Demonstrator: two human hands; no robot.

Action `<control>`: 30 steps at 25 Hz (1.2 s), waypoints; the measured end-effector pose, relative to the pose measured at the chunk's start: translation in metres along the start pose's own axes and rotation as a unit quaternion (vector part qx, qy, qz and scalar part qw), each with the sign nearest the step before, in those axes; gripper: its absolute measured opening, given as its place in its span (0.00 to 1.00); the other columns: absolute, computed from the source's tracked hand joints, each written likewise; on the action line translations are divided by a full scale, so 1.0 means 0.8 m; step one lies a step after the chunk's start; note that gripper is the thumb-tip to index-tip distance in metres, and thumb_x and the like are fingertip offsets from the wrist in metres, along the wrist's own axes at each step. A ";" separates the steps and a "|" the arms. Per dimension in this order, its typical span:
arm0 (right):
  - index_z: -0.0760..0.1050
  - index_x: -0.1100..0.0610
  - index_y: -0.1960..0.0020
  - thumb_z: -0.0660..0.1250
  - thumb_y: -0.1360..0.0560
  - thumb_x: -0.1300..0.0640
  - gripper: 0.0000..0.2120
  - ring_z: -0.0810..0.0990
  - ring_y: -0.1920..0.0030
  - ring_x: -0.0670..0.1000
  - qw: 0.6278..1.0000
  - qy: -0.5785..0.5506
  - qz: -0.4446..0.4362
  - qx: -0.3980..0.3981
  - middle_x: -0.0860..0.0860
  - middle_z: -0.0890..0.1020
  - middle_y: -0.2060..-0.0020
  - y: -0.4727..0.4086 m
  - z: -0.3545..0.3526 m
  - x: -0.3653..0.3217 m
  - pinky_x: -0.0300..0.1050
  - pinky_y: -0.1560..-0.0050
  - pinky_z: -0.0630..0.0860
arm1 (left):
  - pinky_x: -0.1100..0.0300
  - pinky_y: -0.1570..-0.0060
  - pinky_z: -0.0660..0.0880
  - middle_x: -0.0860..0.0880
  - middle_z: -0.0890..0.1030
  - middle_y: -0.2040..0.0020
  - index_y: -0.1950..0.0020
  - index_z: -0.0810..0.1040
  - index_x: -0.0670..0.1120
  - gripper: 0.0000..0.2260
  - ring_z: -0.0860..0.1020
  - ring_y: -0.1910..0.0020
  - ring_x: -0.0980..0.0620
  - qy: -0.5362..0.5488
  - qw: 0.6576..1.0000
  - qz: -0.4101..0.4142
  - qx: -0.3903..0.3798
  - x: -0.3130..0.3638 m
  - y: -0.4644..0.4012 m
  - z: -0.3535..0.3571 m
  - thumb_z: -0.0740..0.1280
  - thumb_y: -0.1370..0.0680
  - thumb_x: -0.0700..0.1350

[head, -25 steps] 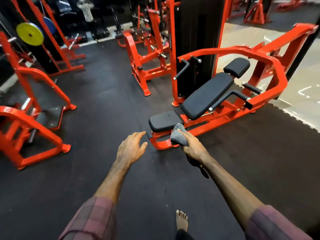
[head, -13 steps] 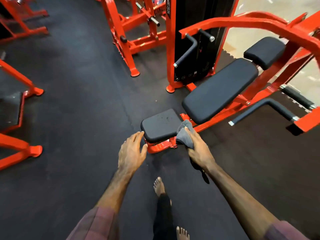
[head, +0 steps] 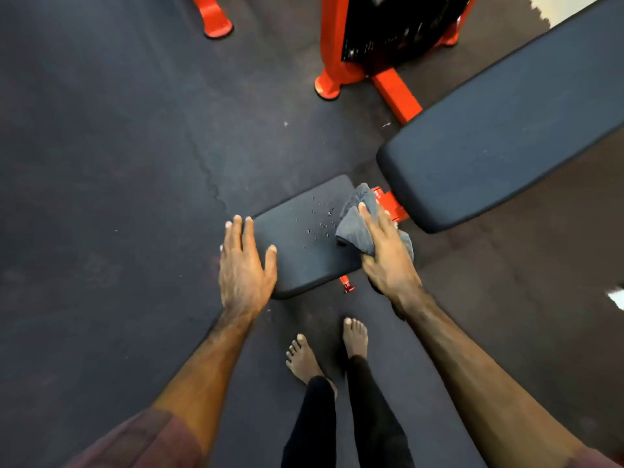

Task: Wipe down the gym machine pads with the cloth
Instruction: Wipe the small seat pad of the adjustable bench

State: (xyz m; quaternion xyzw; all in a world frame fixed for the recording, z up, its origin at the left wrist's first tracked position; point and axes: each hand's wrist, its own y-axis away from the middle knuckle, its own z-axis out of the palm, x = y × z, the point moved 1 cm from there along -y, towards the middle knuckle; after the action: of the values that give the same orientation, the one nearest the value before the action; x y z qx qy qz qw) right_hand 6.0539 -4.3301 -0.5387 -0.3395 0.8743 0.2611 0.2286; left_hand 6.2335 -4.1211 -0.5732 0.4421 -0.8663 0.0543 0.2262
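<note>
On the seat pad (head: pixel 304 244), the right hand (head: pixel 388 261) now grips the cloth (head: pixel 356 224); left hand (head: pixel 244 265) arrived, fingers (head: pixel 238 231) straight.

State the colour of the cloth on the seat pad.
Grey; the cloth shows best in the head view.

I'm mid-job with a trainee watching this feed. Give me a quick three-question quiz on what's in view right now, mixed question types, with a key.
1. True or false: the left hand holds the cloth.
2. Multiple choice: what lies on the seat pad beside the cloth? A) water droplets B) a spray bottle C) a weight plate
3. Short answer: which pad shows no hand on it?

Key
1. False. The right hand grips the cloth at the seat pad's right edge; the left hand lies with straight fingers at the pad's left edge.
2. A. Droplets dot the pad just left of the cloth.
3. The long back pad.
</note>
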 end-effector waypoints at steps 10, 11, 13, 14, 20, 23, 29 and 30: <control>0.52 0.43 0.15 0.64 0.28 0.45 0.44 0.46 0.16 0.65 0.983 0.181 -0.003 0.026 0.49 0.48 0.14 -0.102 0.098 0.069 0.69 0.18 0.49 | 0.42 0.17 0.56 0.39 0.59 0.15 0.17 0.60 0.36 0.24 0.55 0.15 0.40 0.061 0.992 0.002 0.109 -0.037 -0.043 0.116 0.54 0.12 0.45; 0.52 0.44 0.14 0.64 0.28 0.45 0.44 0.47 0.16 0.65 0.984 0.178 0.008 0.031 0.50 0.49 0.14 -0.118 0.101 0.057 0.68 0.18 0.48 | 0.42 0.17 0.57 0.39 0.60 0.15 0.17 0.61 0.35 0.24 0.55 0.15 0.39 0.065 0.991 0.008 0.116 -0.039 -0.044 0.118 0.54 0.12 0.44; 0.52 0.47 0.14 0.63 0.31 0.48 0.46 0.46 0.16 0.65 0.980 0.197 -0.031 0.016 0.51 0.49 0.14 -0.116 0.105 0.048 0.67 0.17 0.47 | 0.39 0.18 0.58 0.39 0.60 0.15 0.17 0.61 0.35 0.24 0.55 0.15 0.39 0.061 0.991 0.001 0.119 -0.041 -0.045 0.118 0.54 0.12 0.44; 0.53 0.48 0.14 0.63 0.33 0.50 0.48 0.44 0.15 0.63 0.977 0.203 -0.069 -0.008 0.51 0.48 0.14 -0.098 0.103 0.055 0.67 0.17 0.47 | 0.38 0.18 0.58 0.39 0.59 0.15 0.17 0.61 0.35 0.24 0.55 0.15 0.39 0.058 0.992 -0.003 0.115 -0.040 -0.045 0.116 0.54 0.12 0.44; 0.55 0.48 0.15 0.66 0.33 0.61 0.48 0.46 0.15 0.61 0.997 0.078 0.008 -0.004 0.54 0.52 0.15 -0.098 0.069 0.093 0.67 0.18 0.53 | 0.40 0.18 0.58 0.41 0.57 0.14 0.16 0.59 0.37 0.25 0.53 0.14 0.42 0.046 0.994 -0.022 0.098 -0.037 -0.044 0.114 0.54 0.13 0.43; 0.56 0.50 0.15 0.66 0.35 0.59 0.49 0.48 0.15 0.64 0.993 0.119 -0.007 0.011 0.55 0.52 0.15 -0.157 0.086 0.044 0.63 0.16 0.49 | 0.42 0.17 0.57 0.41 0.58 0.15 0.16 0.60 0.37 0.25 0.54 0.15 0.41 0.044 0.993 -0.021 0.104 -0.036 -0.045 0.116 0.55 0.13 0.43; 0.57 0.52 0.15 0.62 0.35 0.62 0.48 0.51 0.15 0.60 0.998 0.052 -0.040 -0.007 0.56 0.56 0.15 -0.113 0.063 0.094 0.66 0.18 0.55 | 0.41 0.17 0.58 0.42 0.58 0.14 0.16 0.60 0.37 0.26 0.54 0.14 0.42 0.053 0.993 -0.035 0.095 -0.035 -0.045 0.111 0.55 0.13 0.43; 0.57 0.51 0.15 0.61 0.33 0.61 0.46 0.53 0.16 0.61 0.999 0.026 0.023 0.009 0.57 0.57 0.16 -0.143 0.064 0.085 0.64 0.18 0.57 | 0.42 0.17 0.57 0.41 0.58 0.15 0.16 0.60 0.37 0.25 0.54 0.15 0.42 0.055 0.993 -0.034 0.097 -0.036 -0.045 0.113 0.55 0.13 0.43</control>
State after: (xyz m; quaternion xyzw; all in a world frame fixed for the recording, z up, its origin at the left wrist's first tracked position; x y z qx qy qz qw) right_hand 6.1016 -4.4035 -0.6515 -0.3240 0.8899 0.2495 0.2023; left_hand 6.2454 -4.1482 -0.6701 0.4871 -0.8279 0.1546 0.2310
